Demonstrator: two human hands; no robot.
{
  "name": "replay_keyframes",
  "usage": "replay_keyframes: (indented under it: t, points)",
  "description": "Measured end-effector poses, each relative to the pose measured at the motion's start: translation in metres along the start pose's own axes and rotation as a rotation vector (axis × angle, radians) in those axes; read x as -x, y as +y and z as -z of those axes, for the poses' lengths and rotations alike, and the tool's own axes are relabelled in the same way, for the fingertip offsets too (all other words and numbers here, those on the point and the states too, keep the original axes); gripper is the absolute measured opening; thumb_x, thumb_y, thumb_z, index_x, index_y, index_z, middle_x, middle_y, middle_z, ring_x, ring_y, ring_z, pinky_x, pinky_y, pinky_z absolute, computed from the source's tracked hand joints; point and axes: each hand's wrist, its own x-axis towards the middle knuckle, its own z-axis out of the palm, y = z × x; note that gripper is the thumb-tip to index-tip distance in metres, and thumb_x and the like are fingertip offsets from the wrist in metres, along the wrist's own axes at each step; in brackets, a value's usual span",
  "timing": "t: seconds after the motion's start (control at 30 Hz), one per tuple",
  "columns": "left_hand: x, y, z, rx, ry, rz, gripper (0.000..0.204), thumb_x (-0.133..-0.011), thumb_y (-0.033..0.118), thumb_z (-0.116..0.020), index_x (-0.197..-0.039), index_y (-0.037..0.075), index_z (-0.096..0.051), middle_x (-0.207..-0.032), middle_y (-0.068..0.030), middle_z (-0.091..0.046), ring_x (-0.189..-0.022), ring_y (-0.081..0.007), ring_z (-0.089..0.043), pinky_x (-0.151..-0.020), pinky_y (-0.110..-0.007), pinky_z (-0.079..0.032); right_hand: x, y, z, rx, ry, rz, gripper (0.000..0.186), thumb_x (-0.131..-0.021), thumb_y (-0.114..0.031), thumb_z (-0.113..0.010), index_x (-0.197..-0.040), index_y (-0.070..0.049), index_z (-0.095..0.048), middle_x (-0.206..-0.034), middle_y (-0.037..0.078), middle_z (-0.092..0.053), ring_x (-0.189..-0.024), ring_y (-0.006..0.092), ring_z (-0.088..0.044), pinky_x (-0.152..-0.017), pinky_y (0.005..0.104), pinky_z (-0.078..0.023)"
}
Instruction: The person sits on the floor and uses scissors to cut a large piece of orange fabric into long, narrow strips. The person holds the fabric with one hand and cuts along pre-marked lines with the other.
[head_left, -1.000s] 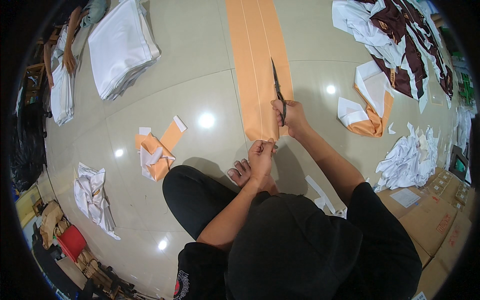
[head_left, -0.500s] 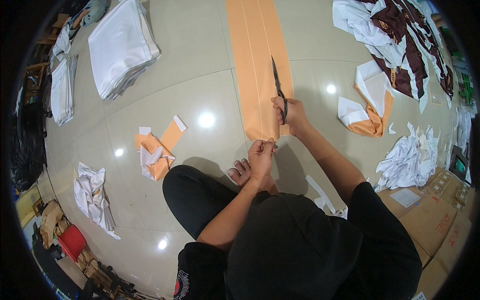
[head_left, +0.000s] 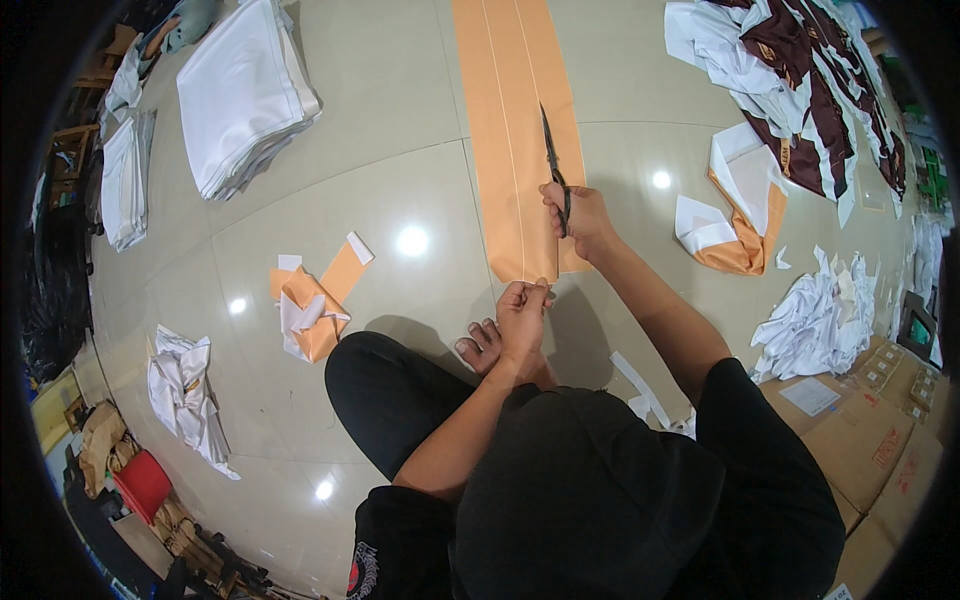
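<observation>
A long strip of orange cloth (head_left: 500,130) with thin white lines along its length lies on the tiled floor in front of me. My left hand (head_left: 522,312) pinches its near edge between thumb and fingers, lifting it slightly. Dark scissors (head_left: 552,145) are in my right hand (head_left: 578,222), their blades pointing away from me over the right part of the cloth. A slit runs from the near edge up toward the scissors, parting a narrower right strip from the wider piece. Whether the blades are fully together is hard to make out.
Stacked white cloth (head_left: 245,100) lies at far left. Crumpled orange-and-white cloth (head_left: 312,312) and a white bundle (head_left: 185,395) are on the left. To the right are a folded orange piece (head_left: 745,225), white scraps (head_left: 820,320), brown-and-white cloth (head_left: 800,90) and cardboard boxes (head_left: 850,430).
My right hand and the scissors have moved slightly farther away from me along the cloth. My left hand keeps its pinch on the near edge.
</observation>
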Motion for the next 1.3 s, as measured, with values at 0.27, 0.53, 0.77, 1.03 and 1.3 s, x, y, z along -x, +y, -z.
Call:
replay_keyframes:
  t: [0.27,0.53,0.77,1.03,1.3]
  points:
    - [-0.002,-0.003,0.002,-0.002,-0.004,0.003,0.017,-0.096,0.016,-0.065,-0.083,0.004,-0.065,-0.066,0.0033,-0.058,-0.054,-0.0020,-0.042,-0.051,-0.019,-0.030,-0.002,0.002,0.000,0.023,0.016,-0.009,0.020,-0.078,-0.019,-0.072,-0.075,-0.005,-0.058,-0.060,0.000,-0.053,-0.047,0.0087,-0.049,-0.042,0.0254,-0.038]
    - [-0.001,-0.001,0.001,0.009,0.001,0.003,0.018,-0.096,0.015,-0.065,-0.081,0.005,-0.063,-0.066,0.0028,-0.058,-0.055,-0.0025,-0.043,-0.052,-0.019,-0.031,-0.003,-0.005,0.000,0.006,-0.018,0.020,0.024,-0.078,-0.024,-0.073,-0.075,-0.005,-0.059,-0.061,0.000,-0.053,-0.048,0.0099,-0.049,-0.044,0.0262,-0.038]
    - [0.002,0.001,0.000,0.016,-0.012,0.001,0.017,-0.096,0.016,-0.065,-0.082,0.005,-0.063,-0.068,0.0028,-0.058,-0.056,-0.0028,-0.045,-0.053,-0.019,-0.032,-0.019,-0.009,-0.001,0.030,-0.007,0.003,0.026,-0.080,-0.028,-0.074,-0.077,-0.006,-0.060,-0.062,0.000,-0.053,-0.048,0.0101,-0.049,-0.044,0.0256,-0.040]
    - [0.003,0.002,-0.001,0.006,-0.005,0.008,0.018,-0.096,0.016,-0.065,-0.082,0.005,-0.062,-0.068,0.0032,-0.057,-0.058,-0.0032,-0.045,-0.055,-0.020,-0.033,-0.019,-0.016,-0.006,0.012,-0.007,0.012,0.024,-0.079,-0.025,-0.072,-0.074,-0.007,-0.059,-0.062,0.000,-0.053,-0.049,0.0099,-0.049,-0.045,0.0262,-0.038]
    - [0.001,0.000,0.001,0.003,-0.003,0.016,0.017,-0.095,0.016,-0.065,-0.083,0.004,-0.062,-0.068,0.0034,-0.056,-0.058,-0.0032,-0.044,-0.055,-0.020,-0.033,-0.021,-0.015,-0.006,0.026,0.007,0.005,0.023,-0.078,-0.024,-0.073,-0.075,-0.006,-0.059,-0.062,0.000,-0.054,-0.049,0.0099,-0.050,-0.045,0.0260,-0.039]
